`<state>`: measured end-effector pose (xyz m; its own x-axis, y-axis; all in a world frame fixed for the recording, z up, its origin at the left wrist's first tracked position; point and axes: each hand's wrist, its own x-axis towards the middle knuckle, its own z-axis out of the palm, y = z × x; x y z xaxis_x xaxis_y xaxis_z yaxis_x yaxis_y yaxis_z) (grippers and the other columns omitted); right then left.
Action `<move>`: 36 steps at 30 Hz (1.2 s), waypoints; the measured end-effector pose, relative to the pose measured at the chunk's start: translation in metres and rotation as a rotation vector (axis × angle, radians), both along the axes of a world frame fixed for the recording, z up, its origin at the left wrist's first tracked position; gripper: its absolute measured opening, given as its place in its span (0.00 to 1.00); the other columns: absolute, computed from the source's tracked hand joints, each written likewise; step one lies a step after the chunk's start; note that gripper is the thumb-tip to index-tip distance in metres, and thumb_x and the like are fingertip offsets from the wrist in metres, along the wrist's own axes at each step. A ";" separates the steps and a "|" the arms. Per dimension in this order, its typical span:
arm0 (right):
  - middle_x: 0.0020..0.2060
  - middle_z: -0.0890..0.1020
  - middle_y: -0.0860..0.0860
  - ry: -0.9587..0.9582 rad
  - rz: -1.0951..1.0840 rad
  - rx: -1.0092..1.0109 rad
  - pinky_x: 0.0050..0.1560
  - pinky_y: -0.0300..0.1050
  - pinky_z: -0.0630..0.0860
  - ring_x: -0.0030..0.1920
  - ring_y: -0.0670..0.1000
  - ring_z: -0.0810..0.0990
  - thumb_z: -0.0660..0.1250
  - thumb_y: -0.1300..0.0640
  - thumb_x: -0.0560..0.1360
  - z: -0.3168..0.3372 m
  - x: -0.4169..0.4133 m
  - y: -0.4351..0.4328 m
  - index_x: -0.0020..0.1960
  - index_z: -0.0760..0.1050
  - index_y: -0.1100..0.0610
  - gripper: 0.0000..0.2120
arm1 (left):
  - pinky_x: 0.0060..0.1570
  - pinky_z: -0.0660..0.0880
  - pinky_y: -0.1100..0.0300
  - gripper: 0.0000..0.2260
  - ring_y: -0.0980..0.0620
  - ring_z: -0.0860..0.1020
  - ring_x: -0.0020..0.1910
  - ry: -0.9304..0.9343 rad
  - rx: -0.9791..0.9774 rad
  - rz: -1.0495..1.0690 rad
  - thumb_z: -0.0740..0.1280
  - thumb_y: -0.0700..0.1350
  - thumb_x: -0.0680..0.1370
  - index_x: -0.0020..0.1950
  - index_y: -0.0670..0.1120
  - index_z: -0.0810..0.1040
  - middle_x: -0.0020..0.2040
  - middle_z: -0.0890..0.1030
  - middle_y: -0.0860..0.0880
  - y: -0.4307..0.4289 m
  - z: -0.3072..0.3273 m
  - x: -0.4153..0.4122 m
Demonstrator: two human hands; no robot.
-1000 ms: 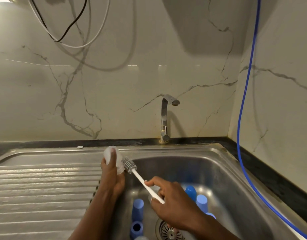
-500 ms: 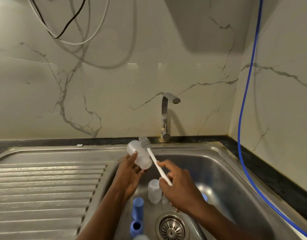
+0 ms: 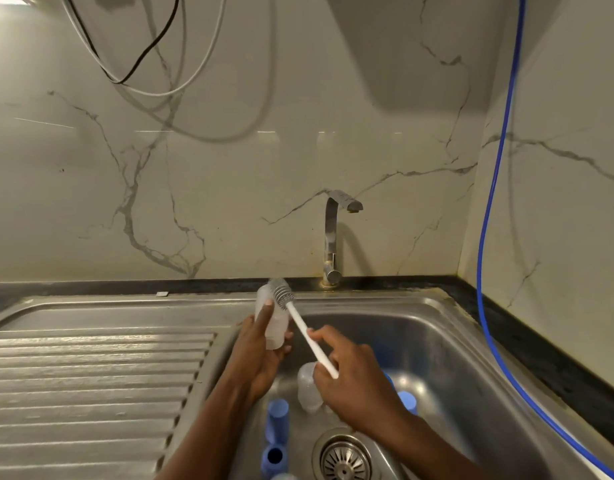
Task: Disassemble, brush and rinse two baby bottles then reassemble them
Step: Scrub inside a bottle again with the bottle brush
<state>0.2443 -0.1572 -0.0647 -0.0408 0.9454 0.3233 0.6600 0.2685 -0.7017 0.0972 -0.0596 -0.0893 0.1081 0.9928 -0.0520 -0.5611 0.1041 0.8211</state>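
Now, left hand (image 3: 255, 356) fingers (image 3: 266, 311) around the clear bottle (image 3: 279, 332), right hand (image 3: 355, 384) fingers (image 3: 321, 336) around the brush handle (image 3: 303, 327).

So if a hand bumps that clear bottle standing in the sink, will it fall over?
Probably, yes. The clear bottle stands upright, tall and narrow, so it may tip easily. It looks like thin, empty plastic, so likely light. The steel sink looks smooth, so it might slide or roll once down.

Pale marble-veined wall panels (image 3: 229, 202); black bench strip (image 3: 91, 287); steel sink (image 3: 437, 334), ribbed drainboard (image 3: 91, 375) lower left; chrome tap (image 3: 331, 237) centre; blue hose (image 3: 482, 237) right; cables (image 3: 149, 95) upper left.
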 end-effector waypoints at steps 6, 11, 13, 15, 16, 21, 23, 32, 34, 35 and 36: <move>0.34 0.79 0.56 0.115 -0.027 -0.032 0.18 0.40 0.71 0.22 0.47 0.73 0.62 0.61 0.76 0.011 0.011 0.000 0.60 0.71 0.39 0.19 | 0.47 0.78 0.51 0.23 0.42 0.80 0.52 0.076 -0.034 -0.100 0.68 0.47 0.76 0.67 0.39 0.71 0.61 0.79 0.35 -0.003 0.003 0.005; 0.30 0.76 0.49 0.062 0.040 -0.045 0.26 0.39 0.72 0.25 0.45 0.73 0.63 0.60 0.74 0.004 0.001 -0.005 0.59 0.73 0.41 0.18 | 0.38 0.82 0.50 0.15 0.39 0.79 0.55 -0.029 -0.083 0.047 0.61 0.45 0.81 0.66 0.40 0.69 0.62 0.76 0.33 0.005 -0.002 -0.007; 0.28 0.76 0.45 0.008 0.092 -0.053 0.30 0.35 0.70 0.28 0.44 0.73 0.63 0.60 0.73 0.000 -0.004 -0.009 0.60 0.72 0.43 0.19 | 0.39 0.82 0.50 0.17 0.39 0.78 0.55 -0.108 -0.099 0.149 0.58 0.46 0.82 0.68 0.39 0.69 0.65 0.74 0.32 0.013 -0.004 -0.020; 0.27 0.74 0.43 -0.028 0.148 -0.074 0.30 0.29 0.64 0.29 0.43 0.71 0.63 0.59 0.74 -0.002 -0.007 -0.013 0.61 0.73 0.45 0.18 | 0.33 0.82 0.53 0.19 0.41 0.78 0.51 -0.201 -0.102 0.228 0.56 0.45 0.83 0.72 0.39 0.65 0.62 0.75 0.33 0.018 -0.003 -0.031; 0.28 0.72 0.42 -0.043 0.171 -0.078 0.30 0.28 0.64 0.30 0.42 0.70 0.64 0.59 0.74 -0.001 -0.007 -0.016 0.62 0.73 0.46 0.18 | 0.30 0.81 0.55 0.18 0.43 0.78 0.48 -0.233 -0.097 0.263 0.56 0.46 0.83 0.72 0.40 0.64 0.57 0.77 0.36 0.018 -0.002 -0.034; 0.36 0.72 0.46 -0.053 0.143 -0.083 0.31 0.27 0.65 0.32 0.41 0.70 0.63 0.58 0.75 -0.004 -0.011 -0.016 0.63 0.70 0.43 0.19 | 0.37 0.80 0.55 0.33 0.44 0.81 0.51 -0.065 -0.018 0.345 0.69 0.56 0.74 0.71 0.38 0.67 0.59 0.78 0.38 0.016 0.002 -0.030; 0.39 0.75 0.50 -0.028 0.095 -0.084 0.33 0.30 0.68 0.33 0.42 0.72 0.63 0.57 0.75 -0.005 -0.011 -0.009 0.62 0.69 0.41 0.19 | 0.43 0.79 0.54 0.35 0.41 0.80 0.55 -0.008 -0.014 0.288 0.72 0.56 0.69 0.71 0.40 0.69 0.61 0.79 0.37 0.012 0.000 -0.023; 0.36 0.78 0.56 0.145 0.028 -0.078 0.19 0.38 0.69 0.20 0.43 0.71 0.62 0.60 0.77 0.011 0.004 -0.005 0.61 0.71 0.40 0.19 | 0.50 0.77 0.49 0.22 0.40 0.78 0.58 -0.034 -0.085 -0.014 0.64 0.46 0.81 0.72 0.38 0.67 0.61 0.78 0.36 0.003 0.006 0.000; 0.34 0.78 0.54 0.138 0.066 -0.093 0.19 0.38 0.69 0.20 0.44 0.71 0.62 0.61 0.76 0.008 0.003 -0.007 0.61 0.71 0.40 0.19 | 0.47 0.77 0.50 0.23 0.40 0.77 0.60 -0.084 -0.092 0.058 0.63 0.45 0.81 0.73 0.38 0.66 0.65 0.76 0.35 0.008 0.004 -0.009; 0.33 0.78 0.52 0.121 0.092 -0.097 0.20 0.37 0.68 0.20 0.44 0.72 0.62 0.61 0.75 0.007 0.001 -0.009 0.61 0.72 0.40 0.20 | 0.44 0.78 0.49 0.22 0.40 0.77 0.59 -0.124 -0.108 0.090 0.62 0.45 0.81 0.74 0.38 0.65 0.66 0.75 0.35 0.012 0.003 -0.016; 0.31 0.77 0.49 0.093 0.117 -0.098 0.21 0.35 0.68 0.21 0.44 0.73 0.62 0.61 0.74 0.006 -0.001 -0.012 0.60 0.72 0.41 0.20 | 0.41 0.80 0.49 0.22 0.40 0.78 0.57 -0.176 -0.128 0.114 0.61 0.45 0.82 0.74 0.38 0.65 0.65 0.75 0.35 0.014 0.002 -0.023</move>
<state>0.2436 -0.1689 -0.0585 -0.1265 0.9632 0.2373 0.5591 0.2668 -0.7850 0.0744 -0.0457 -0.0869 0.0140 0.9856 -0.1683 -0.7082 0.1286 0.6942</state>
